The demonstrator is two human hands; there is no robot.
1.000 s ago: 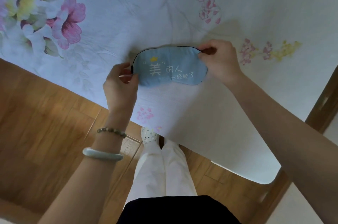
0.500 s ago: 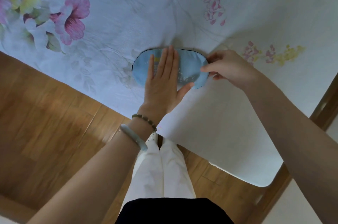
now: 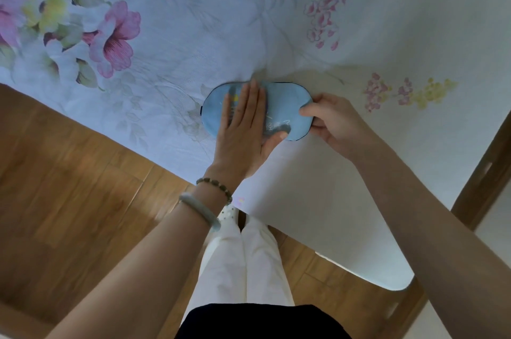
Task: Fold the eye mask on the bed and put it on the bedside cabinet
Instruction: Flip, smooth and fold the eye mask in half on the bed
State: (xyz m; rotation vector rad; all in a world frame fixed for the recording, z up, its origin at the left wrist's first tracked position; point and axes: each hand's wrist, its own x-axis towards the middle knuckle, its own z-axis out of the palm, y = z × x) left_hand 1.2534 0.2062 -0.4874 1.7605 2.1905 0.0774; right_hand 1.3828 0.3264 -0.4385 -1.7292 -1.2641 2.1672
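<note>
A light blue eye mask [image 3: 287,102] with a dark edge lies flat on the flowered bed sheet [image 3: 193,42], near the bed's edge. My left hand [image 3: 243,128] rests palm down across the mask's middle, fingers straight and together, covering most of its print. My right hand [image 3: 334,123] pinches the mask's right end between thumb and fingers. No bedside cabinet is in view.
The sheet hangs over the bed's edge toward a wooden floor [image 3: 69,200] at the left and below. My legs in white trousers [image 3: 243,261] stand against the bed. A dark wooden frame piece [image 3: 486,167] runs along the right edge.
One second ago both hands held the mask by its ends. My left hand has since moved onto the middle and lies flat on it; my right hand shifted its grip on the right end.
</note>
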